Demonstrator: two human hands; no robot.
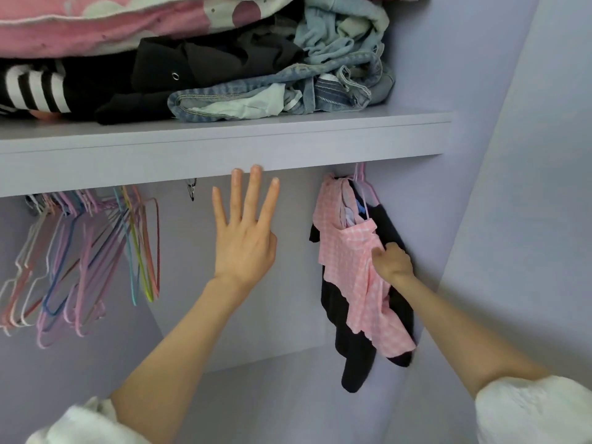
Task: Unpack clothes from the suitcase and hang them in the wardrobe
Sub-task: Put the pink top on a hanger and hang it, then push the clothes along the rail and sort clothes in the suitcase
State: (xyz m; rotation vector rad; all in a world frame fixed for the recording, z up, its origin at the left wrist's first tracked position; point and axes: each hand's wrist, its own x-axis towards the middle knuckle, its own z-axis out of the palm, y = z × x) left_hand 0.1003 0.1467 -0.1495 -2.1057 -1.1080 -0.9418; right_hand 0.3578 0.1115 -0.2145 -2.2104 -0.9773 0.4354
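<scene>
**Up at the rail: one hand spread, one in the pink top**

Inside the lilac wardrobe (416, 75), the left hand (245, 241) is raised flat with straight, fanned fingers; its two longest fingertips reach the front lip of the shelf (224, 145), though whether they touch it or only overlap it I cannot tell. It holds nothing.

The right hand (393, 262) is curled, its fingers pinching the cloth of a pink checked top (346, 251). That top hangs on a pink hanger (363, 184) at the right end of the space under the shelf, close against the side wall. A black garment (352, 347) hangs with it, showing behind and below the pink cloth; whether it shares the same hanger is hidden. A bit of pale blue shows at the neck of the top.

Well to the left hangs a bunch of bare hangers (83, 257) in pink, lilac, blue, white and yellow-green, tilted and blurred. Between them and the left hand a small dark hook (191, 190) pokes down from under the shelf.

On the shelf lie heaped clothes: jeans (272, 97) at the right, black clothes (205, 65) in the middle, a black-and-white striped piece (35, 91) at the left, and a pink and white blanket (96, 24) on top. Fluffy white sleeves (531, 408) are pushed up both forearms.
</scene>
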